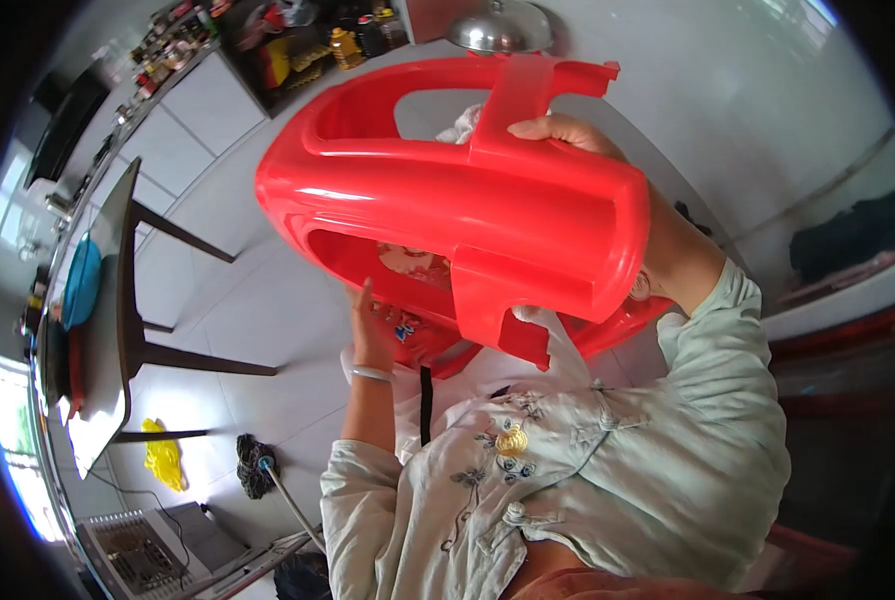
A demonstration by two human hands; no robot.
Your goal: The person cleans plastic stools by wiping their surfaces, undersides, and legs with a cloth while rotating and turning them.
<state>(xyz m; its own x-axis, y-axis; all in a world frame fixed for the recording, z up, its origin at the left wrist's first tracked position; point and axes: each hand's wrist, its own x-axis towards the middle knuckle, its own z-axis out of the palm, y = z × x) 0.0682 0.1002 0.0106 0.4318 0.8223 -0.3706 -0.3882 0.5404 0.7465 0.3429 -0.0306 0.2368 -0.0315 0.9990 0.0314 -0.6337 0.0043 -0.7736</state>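
A large glossy red molded plastic shell, with long side openings and notched ends, spans the space in front of my chest. My right hand grips its far side, thumb on top and the other fingers hidden underneath. At the near left edge is my left hand, wearing a pale bangle; its thumb points up against the rim and its other fingers are partly hidden. Beneath the shell, more red plastic shows, along with a colorful sticker. A black strap hangs below.
To the left stands a dark-legged table holding a blue basin. A yellow bag and a mop are on the tiled floor. A metal domed lid and shelved bottles sit at the back.
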